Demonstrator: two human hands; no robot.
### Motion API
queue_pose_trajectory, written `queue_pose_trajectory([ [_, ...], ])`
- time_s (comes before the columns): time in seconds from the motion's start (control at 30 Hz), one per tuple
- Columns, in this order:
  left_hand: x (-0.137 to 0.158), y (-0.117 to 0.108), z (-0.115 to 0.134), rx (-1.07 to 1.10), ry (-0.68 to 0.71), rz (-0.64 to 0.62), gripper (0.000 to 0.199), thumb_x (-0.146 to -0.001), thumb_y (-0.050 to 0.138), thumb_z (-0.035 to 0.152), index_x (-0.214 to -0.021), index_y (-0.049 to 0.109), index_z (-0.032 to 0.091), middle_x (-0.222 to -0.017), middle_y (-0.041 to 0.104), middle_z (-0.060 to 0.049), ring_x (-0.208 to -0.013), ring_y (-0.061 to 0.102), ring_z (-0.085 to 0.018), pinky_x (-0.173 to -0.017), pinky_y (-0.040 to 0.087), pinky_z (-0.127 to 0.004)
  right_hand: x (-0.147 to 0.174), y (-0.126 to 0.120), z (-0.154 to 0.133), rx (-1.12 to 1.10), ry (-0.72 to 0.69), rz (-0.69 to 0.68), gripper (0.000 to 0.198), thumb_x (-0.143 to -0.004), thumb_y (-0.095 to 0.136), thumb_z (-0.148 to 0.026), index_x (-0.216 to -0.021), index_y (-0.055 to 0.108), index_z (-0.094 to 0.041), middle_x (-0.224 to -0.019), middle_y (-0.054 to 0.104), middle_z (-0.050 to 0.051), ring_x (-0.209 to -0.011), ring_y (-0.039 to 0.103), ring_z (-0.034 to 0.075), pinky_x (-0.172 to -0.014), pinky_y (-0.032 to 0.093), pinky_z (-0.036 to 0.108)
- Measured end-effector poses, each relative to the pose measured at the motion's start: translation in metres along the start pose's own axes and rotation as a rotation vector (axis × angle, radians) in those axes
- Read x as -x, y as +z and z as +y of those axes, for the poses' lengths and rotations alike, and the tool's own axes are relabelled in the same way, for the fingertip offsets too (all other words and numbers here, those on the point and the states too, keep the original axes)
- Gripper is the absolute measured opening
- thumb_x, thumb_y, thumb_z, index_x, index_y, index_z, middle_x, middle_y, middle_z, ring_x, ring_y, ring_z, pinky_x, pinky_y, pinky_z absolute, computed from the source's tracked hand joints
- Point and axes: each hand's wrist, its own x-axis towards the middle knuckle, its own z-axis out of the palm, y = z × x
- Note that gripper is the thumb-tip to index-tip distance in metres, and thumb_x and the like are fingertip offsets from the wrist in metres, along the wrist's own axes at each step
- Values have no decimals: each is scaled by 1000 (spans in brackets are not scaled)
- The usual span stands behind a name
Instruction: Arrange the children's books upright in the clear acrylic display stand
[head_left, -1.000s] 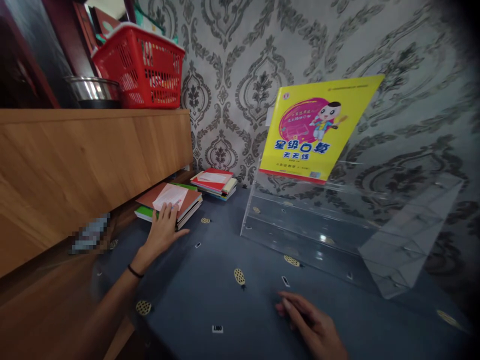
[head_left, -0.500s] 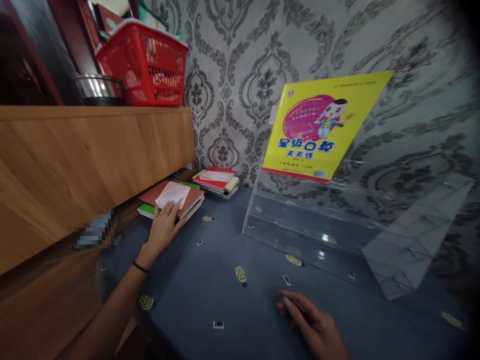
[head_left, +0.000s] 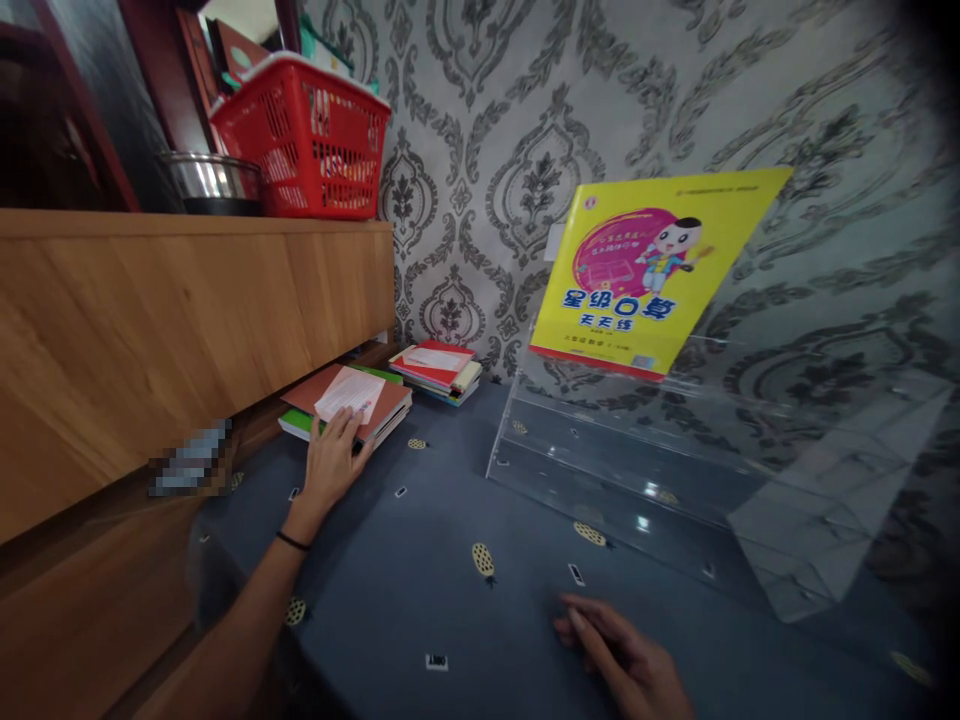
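Observation:
My left hand (head_left: 334, 455), a dark band at its wrist, lies with fingers stretched over the near stack of books at the left of the table. Its fingertips touch the brown-covered top book (head_left: 390, 404) and the slip of white paper (head_left: 349, 392) on it. A green-edged book (head_left: 295, 424) shows underneath. Low at the right, over the table, my right hand (head_left: 619, 650) is loosely curled, thumb against the fingers, with nothing visible in it. Behind it, a yellow workbook (head_left: 637, 270) with a cartoon figure leans upright in a clear tiered acrylic rack (head_left: 600, 450).
A second stack of books (head_left: 435, 368), red on top, lies against the patterned wall (head_left: 517, 180). The table (head_left: 390, 580) has a dark blue pineapple-print cover. On the wooden cabinet (head_left: 195, 310) at left stand a red basket (head_left: 322, 150) and a metal pot (head_left: 214, 180).
The whole view has shifted slightly, so things sit a little lower and further right. My left hand stays at the brown book; my right hand keeps its curl.

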Motion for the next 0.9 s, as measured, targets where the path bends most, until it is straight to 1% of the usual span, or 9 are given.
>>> queue_pose_trajectory([
  [0.23, -1, -3, 3, -28, 6, -17, 45, -98, 44, 43, -131, 60, 16, -137, 62, -18, -132, 55, -31, -119, 23, -60, 0, 1, 4, -30, -24, 3, 64, -70, 62, -81, -89, 78, -22, -72, 76, 10, -69, 73, 25, -53, 58, 28],
  [0.47, 0, -6, 4, -27, 17, -9, 43, -98, 45, 41, -132, 60, 19, -135, 64, -16, -130, 57, -29, -119, 22, -60, 0, 0, 3, 6, -16, 0, 66, -70, 60, -83, -90, 78, -22, -73, 76, 10, -68, 73, 25, -54, 58, 28],
  [0.6, 2, -9, 6, -24, 24, 0, 41, -98, 45, 41, -131, 61, 20, -133, 66, -15, -129, 58, -29, -119, 24, -59, 0, 0, -2, -20, -5, -18, 67, -69, 60, -83, -90, 78, -22, -72, 76, 10, -70, 73, 26, -54, 59, 30],
  [0.73, 5, -13, 8, -23, 53, 6, 41, -100, 44, 40, -128, 63, 18, -132, 66, -16, -128, 59, -29, -118, 26, -58, 1, -1, -8, -50, 0, -56, 69, -68, 61, -84, -90, 78, -21, -73, 77, 11, -72, 74, 27, -56, 60, 30],
  [0.9, 10, -15, 11, -10, 78, 12, 40, -101, 43, 41, -124, 66, 18, -128, 69, -15, -124, 62, -28, -114, 36, -52, 1, 1, -8, -55, -6, -34, 68, -67, 63, -83, -90, 79, -22, -71, 76, 10, -71, 74, 27, -56, 60, 30],
])
